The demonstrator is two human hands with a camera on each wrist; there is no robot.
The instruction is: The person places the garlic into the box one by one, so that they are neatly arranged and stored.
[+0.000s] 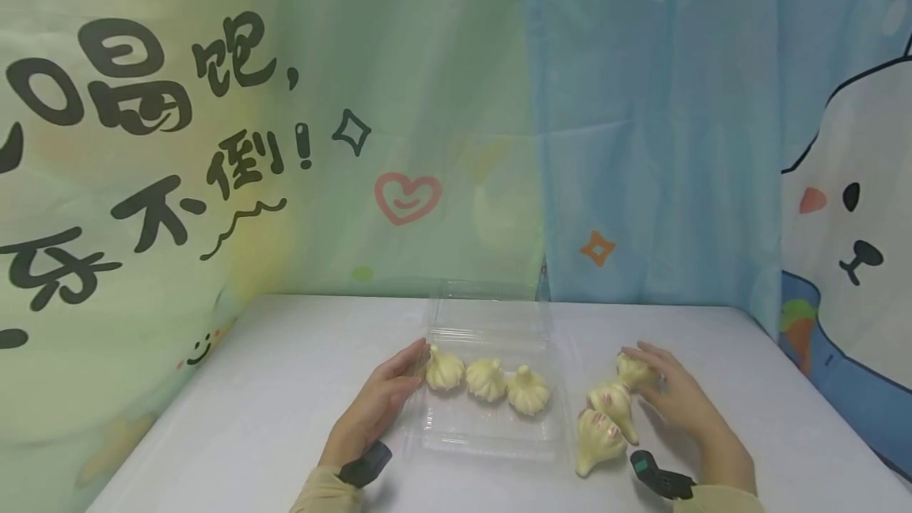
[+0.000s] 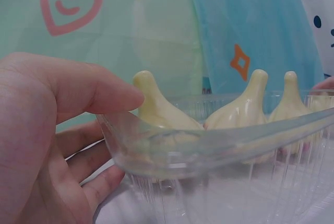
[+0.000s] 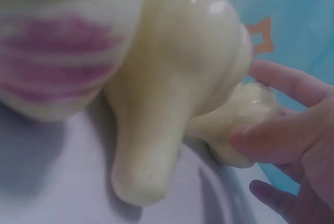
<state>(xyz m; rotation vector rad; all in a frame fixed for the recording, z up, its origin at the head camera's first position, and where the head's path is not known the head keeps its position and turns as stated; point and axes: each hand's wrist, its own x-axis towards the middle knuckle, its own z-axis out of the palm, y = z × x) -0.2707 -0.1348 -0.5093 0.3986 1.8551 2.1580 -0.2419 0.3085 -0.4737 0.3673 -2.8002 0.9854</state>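
Observation:
A clear plastic box (image 1: 492, 427) stands on the table with three cream garlic bulbs in a row: a left bulb (image 1: 445, 370), a middle bulb (image 1: 486, 380) and a right bulb (image 1: 528, 391). At its left side my left hand (image 1: 381, 398) holds the box, thumb over the rim (image 2: 229, 143) and fingers along the outer wall. Right of the box lie three more bulbs, purple-streaked. My right hand (image 1: 680, 398) pinches the farthest garlic bulb (image 1: 634, 370) between thumb and finger. Nearer me are a second bulb (image 1: 609, 398) and the closest bulb (image 1: 597, 442).
The box's transparent lid (image 1: 492, 315) is folded back toward the far edge of the white table (image 1: 285, 386). Printed curtains (image 1: 442, 125) hang behind the table. A dark wrist device (image 1: 663, 477) sits on the right wrist, another (image 1: 366, 464) on the left.

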